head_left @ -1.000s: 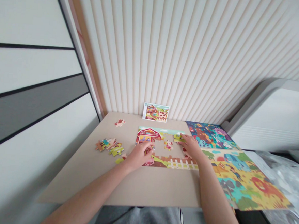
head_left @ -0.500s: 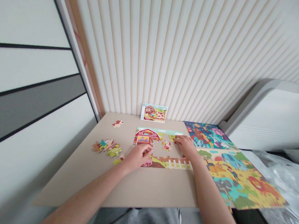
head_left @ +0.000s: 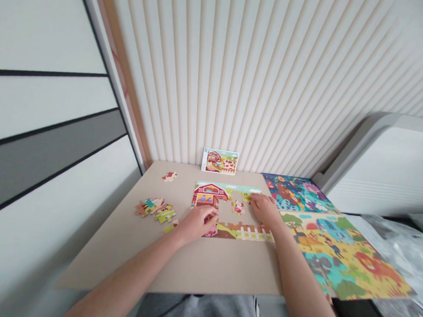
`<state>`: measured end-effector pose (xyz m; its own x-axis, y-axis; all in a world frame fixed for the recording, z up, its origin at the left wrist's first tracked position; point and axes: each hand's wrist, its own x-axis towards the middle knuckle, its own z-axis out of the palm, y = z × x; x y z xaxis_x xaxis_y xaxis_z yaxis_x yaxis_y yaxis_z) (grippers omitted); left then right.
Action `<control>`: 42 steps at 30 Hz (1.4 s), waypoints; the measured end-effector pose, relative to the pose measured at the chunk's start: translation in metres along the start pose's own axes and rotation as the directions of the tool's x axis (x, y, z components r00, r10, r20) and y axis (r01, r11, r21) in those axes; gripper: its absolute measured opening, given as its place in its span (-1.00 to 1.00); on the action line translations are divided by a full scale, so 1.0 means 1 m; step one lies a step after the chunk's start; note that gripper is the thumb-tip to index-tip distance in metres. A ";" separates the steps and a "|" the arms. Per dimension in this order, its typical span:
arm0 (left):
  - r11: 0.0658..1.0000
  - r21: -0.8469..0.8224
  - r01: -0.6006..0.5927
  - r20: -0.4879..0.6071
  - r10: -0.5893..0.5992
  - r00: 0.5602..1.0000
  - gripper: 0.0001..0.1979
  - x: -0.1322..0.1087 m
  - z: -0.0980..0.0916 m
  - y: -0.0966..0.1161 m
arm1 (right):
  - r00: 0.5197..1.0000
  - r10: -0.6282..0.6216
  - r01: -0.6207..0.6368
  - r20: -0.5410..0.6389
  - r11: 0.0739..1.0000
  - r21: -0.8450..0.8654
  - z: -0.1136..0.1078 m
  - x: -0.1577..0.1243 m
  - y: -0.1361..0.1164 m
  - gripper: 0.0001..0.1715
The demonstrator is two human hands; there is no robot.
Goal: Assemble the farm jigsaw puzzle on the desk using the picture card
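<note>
From the head cam, a person sat at a tan board (head_left: 196, 268) with a half-built farm jigsaw (head_left: 209, 194) on it, the barn corner and fence strip done and a bare gap in the middle. The left hand (head_left: 196, 224) was at the lower left of that gap, fingers (head_left: 211, 215) curled down together over a pink piece (head_left: 210, 232). Couldn't tell if it was actually pinching the piece or just pressing on it. The right hand (head_left: 264, 209) sat at the gap's upper right, fingers fairly flat and a bit apart, tips right by a yellow-green piece (head_left: 247, 197), and again there was no telling if it had hold of anything.

The main thing to note: a loose cow piece (head_left: 237, 207) lay inside the gap, between the hands but clearly nearer the right one, just left of its fingertips. It looked a bit longer than wide, its long axis running roughly away from the person, though it was too small to say which way it pointed. The jigsaw's own long axis ran left to right.

Off to the left sat a pile of loose pieces (head_left: 153, 210), with a lone piece (head_left: 169, 176) farther up. A picture card (head_left: 220, 161) leaned against the ribbed wall (head_left: 274, 85), and two bright printed sheets (head_left: 345, 257) lay to the right.
</note>
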<state>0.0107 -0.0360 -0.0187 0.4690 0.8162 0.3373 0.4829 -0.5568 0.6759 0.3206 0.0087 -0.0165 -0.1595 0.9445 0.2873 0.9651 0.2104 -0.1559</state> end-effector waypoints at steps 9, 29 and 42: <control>0.936 0.352 0.002 -0.106 0.038 0.994 -0.81 0.004 -0.032 -0.005 | 0.992 -0.118 0.123 -0.043 0.980 0.157 -0.012 -0.004 -0.013 -0.69; 0.861 0.499 0.102 -0.048 -0.090 0.995 -0.61 -0.006 -0.037 -0.038 | 0.957 -0.283 0.261 0.068 0.936 0.235 -0.013 -0.011 -0.028 -0.64; 0.865 0.493 0.097 -0.047 -0.085 0.995 -0.62 -0.007 -0.038 -0.036 | 0.945 -0.296 0.250 0.142 0.928 0.275 -0.012 -0.013 -0.032 -0.66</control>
<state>-0.0379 -0.0155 -0.0210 0.3911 0.8669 0.3090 0.8274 -0.4782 0.2944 0.2944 -0.0130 -0.0039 -0.4658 0.8656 0.1838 0.7990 0.5007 -0.3331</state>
